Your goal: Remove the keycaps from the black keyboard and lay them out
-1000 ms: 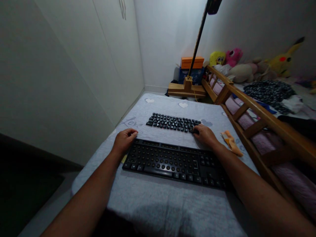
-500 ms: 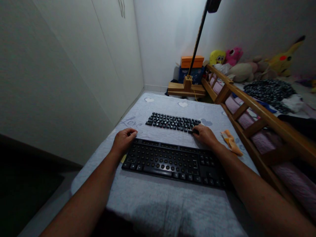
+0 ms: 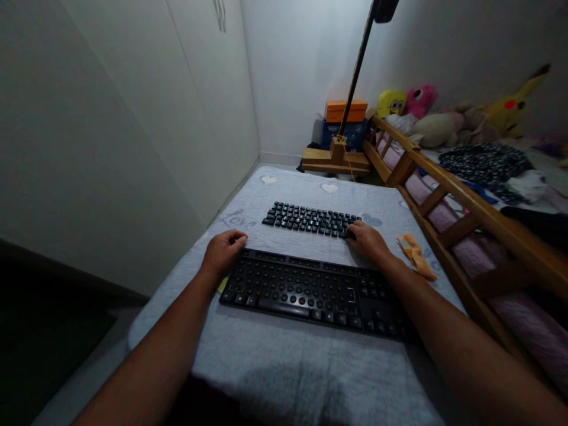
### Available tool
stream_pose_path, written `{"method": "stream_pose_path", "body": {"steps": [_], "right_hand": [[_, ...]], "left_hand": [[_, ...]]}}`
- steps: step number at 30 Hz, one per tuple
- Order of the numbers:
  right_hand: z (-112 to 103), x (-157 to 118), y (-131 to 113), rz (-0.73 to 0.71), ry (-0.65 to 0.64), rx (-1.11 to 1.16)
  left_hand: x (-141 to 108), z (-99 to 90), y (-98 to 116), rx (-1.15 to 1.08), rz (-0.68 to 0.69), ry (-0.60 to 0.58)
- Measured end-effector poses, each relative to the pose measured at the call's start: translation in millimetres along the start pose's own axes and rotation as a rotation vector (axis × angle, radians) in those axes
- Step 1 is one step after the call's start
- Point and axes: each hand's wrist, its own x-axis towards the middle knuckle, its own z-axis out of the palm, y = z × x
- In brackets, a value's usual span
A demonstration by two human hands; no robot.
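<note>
A black keyboard [image 3: 293, 290] with most of its keycaps off lies on the cloth-covered table. Beyond it, loose black keycaps [image 3: 310, 219] are laid out in rows. My right hand [image 3: 366, 239] is at the right end of the nearest row, its fingers closed on a dark keycap [image 3: 348, 233] that they partly hide. By the keyboard's upper left corner rests my left hand [image 3: 225, 248], fingers curled together; whatever they may hold is too small to make out.
An orange cloth piece [image 3: 417, 255] lies on the right of the table [image 3: 284, 367]. A wooden bed rail [image 3: 470, 207] runs along the right side. Behind the far edge stands a wooden lamp base [image 3: 336, 157]. A white cabinet [image 3: 133, 118] borders the left.
The keycap at my right fingers has moved slightly up, closer against the end of the nearest row. My left hand has stayed in place.
</note>
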Motion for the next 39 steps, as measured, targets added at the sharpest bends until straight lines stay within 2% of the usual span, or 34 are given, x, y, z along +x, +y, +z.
{"method": "stream_pose_path", "body": {"steps": [9,16,18,20,23,26,30,34,36,39], "right_hand": [[1,-3,3,-0.028,0.073,0.079],[-22,-11,8,0.02,0.246,0.203],[-32,-18,8,0.087,0.339,0.295],[-44,-26,3,0.204,0.441,0.58],[-61,-39,-12,0.352,0.479,1.094],[-78,-51,-35,0.301,0.509,1.398],[-90,-66,-68,0.213,0.57,1.528],[-88,-83,-101,0.188,0.597,1.384],[-83,-89,-118,0.195,0.529,1.36],[-71,-93,-144,0.224,0.347,1.468]], "left_hand": [[-1,0.4,2,-0.018,-0.008,0.004],[0,0.5,-1,-0.024,0.009,0.004],[0,0.2,0,-0.019,0.004,0.003],[0,-0.1,1,-0.014,0.002,0.002],[0,0.2,1,-0.011,0.011,-0.002],[0,1.0,-1,-0.02,0.016,-0.004],[-3,1.3,1,-0.084,0.046,-0.032],[-6,1.1,6,-0.117,0.085,-0.092],[-7,0.7,8,-0.11,0.097,-0.105],[-7,-0.1,10,-0.085,0.108,-0.146]]}}
